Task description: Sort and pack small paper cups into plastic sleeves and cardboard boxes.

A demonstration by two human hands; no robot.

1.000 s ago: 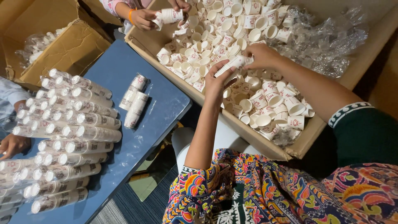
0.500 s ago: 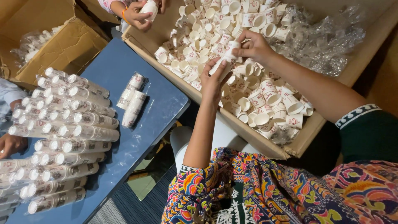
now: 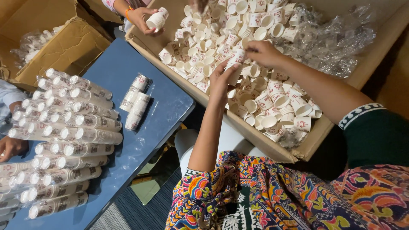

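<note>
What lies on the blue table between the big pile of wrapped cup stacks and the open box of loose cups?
In the head view, two wrapped sleeves of cups lie side by side on the blue table, between the wrapped stacks and the cardboard box.

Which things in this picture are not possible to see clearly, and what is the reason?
- Head view: how many cups are in the short stack between the left hand and right hand; fingers cover it.
- Bottom of the cardboard box: buried under loose cups.
- Another person's hand: arm cut off by the top edge.
- Wrapped cup sleeves: lower-left ones leave the frame.
</note>
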